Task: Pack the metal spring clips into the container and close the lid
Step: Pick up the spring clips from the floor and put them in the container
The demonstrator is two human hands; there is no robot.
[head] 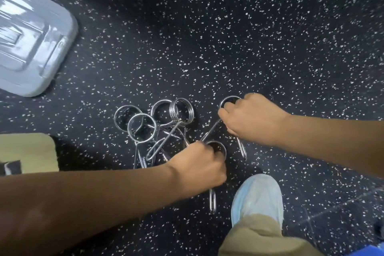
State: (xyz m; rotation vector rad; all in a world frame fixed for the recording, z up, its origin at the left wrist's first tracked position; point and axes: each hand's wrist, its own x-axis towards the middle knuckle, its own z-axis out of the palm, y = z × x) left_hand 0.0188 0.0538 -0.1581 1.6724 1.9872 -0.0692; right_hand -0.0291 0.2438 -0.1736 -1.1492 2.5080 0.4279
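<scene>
Several metal spring clips (pixel 158 124) lie tangled in a pile on the black speckled floor, coils up and handles toward me. My left hand (pixel 199 166) is shut on one spring clip (pixel 212 203); its coil shows above my knuckles and its handle sticks out below. My right hand (pixel 249 118) is shut on another spring clip (pixel 242 147), just right of the pile, with the coil at my fingertips. A grey plastic lid (pixel 37 48) lies flat at the far left. The container itself is not in view.
My foot in a light blue shoe cover (pixel 257 199) stands just below my hands, with a khaki trouser leg (pixel 257 239). My other khaki knee (pixel 29 151) shows at the left edge. The speckled floor (pixel 270 37) stretches beyond the pile.
</scene>
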